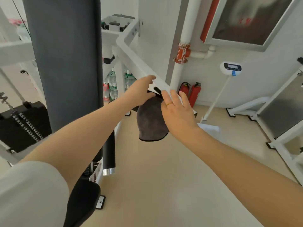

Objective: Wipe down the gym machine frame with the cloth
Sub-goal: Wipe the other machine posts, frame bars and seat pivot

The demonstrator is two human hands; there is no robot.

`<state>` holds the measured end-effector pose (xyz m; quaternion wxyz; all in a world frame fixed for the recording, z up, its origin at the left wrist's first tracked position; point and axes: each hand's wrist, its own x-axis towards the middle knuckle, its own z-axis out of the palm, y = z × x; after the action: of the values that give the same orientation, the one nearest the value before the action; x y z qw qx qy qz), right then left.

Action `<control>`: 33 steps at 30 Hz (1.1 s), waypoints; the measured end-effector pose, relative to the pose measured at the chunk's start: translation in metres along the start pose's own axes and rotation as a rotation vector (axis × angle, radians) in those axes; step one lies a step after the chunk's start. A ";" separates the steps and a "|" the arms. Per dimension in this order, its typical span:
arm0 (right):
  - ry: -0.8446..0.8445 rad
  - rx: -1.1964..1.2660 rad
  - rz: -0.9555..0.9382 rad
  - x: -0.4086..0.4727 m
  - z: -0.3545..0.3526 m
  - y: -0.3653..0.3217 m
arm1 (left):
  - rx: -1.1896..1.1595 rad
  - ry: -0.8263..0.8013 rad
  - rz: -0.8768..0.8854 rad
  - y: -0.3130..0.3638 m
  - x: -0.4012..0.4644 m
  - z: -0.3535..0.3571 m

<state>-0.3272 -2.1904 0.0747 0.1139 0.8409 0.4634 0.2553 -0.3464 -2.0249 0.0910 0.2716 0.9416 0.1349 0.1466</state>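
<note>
The gym machine's white sloping frame bar (136, 63) runs from upper left down to the centre. A dark grey cloth (151, 122) hangs from the bar between my hands, with one corner lying on top of the bar. My left hand (141, 90) reaches over the bar, fingers above and thumb below, and pinches the cloth's top edge. My right hand (177, 110), which wears a gold ring, lies with spread straight fingers on the bar just right of the cloth and holds nothing.
A tall dark grey padded column (65, 63) stands close on the left, with a black weight stack (21, 125) behind it. Two red fire extinguishers (191, 94) and a white pipe (182, 63) stand by the far wall. Water bottles (113, 86) are stacked behind the frame. Another white machine (278, 122) is on the right.
</note>
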 end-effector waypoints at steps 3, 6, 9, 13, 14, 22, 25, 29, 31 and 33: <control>-0.293 0.212 -0.190 0.011 0.021 -0.005 | 0.182 -0.102 0.005 -0.015 0.003 0.013; -0.365 0.396 -0.122 0.020 0.031 -0.018 | 0.259 -0.141 0.067 -0.019 0.006 0.012; -0.411 0.462 -0.097 0.031 0.042 -0.015 | 0.177 -0.053 0.082 -0.022 0.009 0.010; -0.408 0.457 -0.111 0.037 0.044 -0.009 | 0.065 0.097 0.065 -0.031 0.004 0.003; -0.368 0.414 -0.097 0.031 0.045 -0.010 | 0.073 0.097 0.078 -0.032 0.001 0.002; -0.317 0.494 -0.081 0.018 0.041 0.014 | 0.132 0.068 0.228 -0.035 -0.003 0.011; -0.248 0.652 0.055 0.023 0.035 0.020 | 0.050 0.109 0.176 -0.022 -0.006 0.018; 0.040 0.870 0.251 0.026 0.028 0.042 | -0.120 0.224 0.092 0.007 -0.017 0.023; 0.083 0.992 0.294 0.033 0.029 0.058 | -0.198 0.100 0.010 0.025 -0.016 0.026; 0.072 1.110 0.318 0.040 0.033 0.073 | -0.184 0.007 -0.053 0.039 -0.012 0.032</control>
<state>-0.2393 -2.1949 0.0910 -0.3998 0.8248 0.3995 0.0166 -0.3396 -2.0757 0.0844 0.3601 0.9082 0.1468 0.1545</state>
